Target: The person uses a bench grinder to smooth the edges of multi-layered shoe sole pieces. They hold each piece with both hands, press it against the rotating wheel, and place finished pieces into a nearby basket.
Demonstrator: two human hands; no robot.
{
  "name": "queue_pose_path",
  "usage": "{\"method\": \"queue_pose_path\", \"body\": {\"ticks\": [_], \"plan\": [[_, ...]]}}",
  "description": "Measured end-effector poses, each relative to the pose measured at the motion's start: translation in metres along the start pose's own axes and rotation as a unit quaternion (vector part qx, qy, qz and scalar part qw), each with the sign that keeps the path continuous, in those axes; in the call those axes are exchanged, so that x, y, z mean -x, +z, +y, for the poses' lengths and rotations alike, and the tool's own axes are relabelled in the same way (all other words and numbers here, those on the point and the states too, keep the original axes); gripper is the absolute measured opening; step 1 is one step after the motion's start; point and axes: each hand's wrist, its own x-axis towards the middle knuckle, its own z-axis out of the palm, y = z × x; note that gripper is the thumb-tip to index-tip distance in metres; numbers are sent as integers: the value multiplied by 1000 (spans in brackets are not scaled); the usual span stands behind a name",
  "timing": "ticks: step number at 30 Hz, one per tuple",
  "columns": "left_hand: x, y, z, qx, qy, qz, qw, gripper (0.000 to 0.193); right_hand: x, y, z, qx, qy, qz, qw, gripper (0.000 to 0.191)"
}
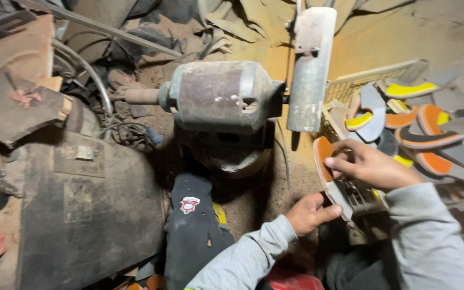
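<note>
A flat orange-and-grey sandal sole point(330, 177) was held between both hands, just in front of a cream plastic basket point(350, 86) & to the right of a dusty bench grinder motor point(218, 95). The right hand point(369, 165) was seen with fingers curled over the sole's upper end, thumb & fingertips pinching its edge; the left hand point(310, 213) was closed loosely lower down, thumb pressed vs. the sole's near end, so the piece was gripped at top & bottom. The sole was tilted, orange face towards the grinder, its lower part hidden behind the hands. The basket was packed w/ more soles point(420, 126) in orange, yellow & grey, overlapping at all angles. A grey upright plate, prob. the grinding or belt guard point(311, 70), was mounted on the motor's shaft. A black sandal w/ a small badge point(191, 215) lay on the dusty floor below the motor; scrap & cables were heaped at left. The sole was judged light, thin & somewhat flexible, prob. foam or rubber: easily bent if held at one tip only, not fragile, perhaps slippery w/ dust. A grip by the edges near both ends, as shown, was judged best, w/ fingers kept clear of the rim.
</note>
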Motion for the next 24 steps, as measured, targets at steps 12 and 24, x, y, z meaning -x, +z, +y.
{"method": "queue_pose_path", "body": {"ticks": [12, 24], "plan": [[-45, 13, -1, 93, -23, 105, 990, 37, -6, 21, -5, 51, -147, 148, 977, 51], [-76, 18, -8, 360, -34, 90, 928, 41, -8, 20, -41, 230, -234, 142, 934, 32]]}}
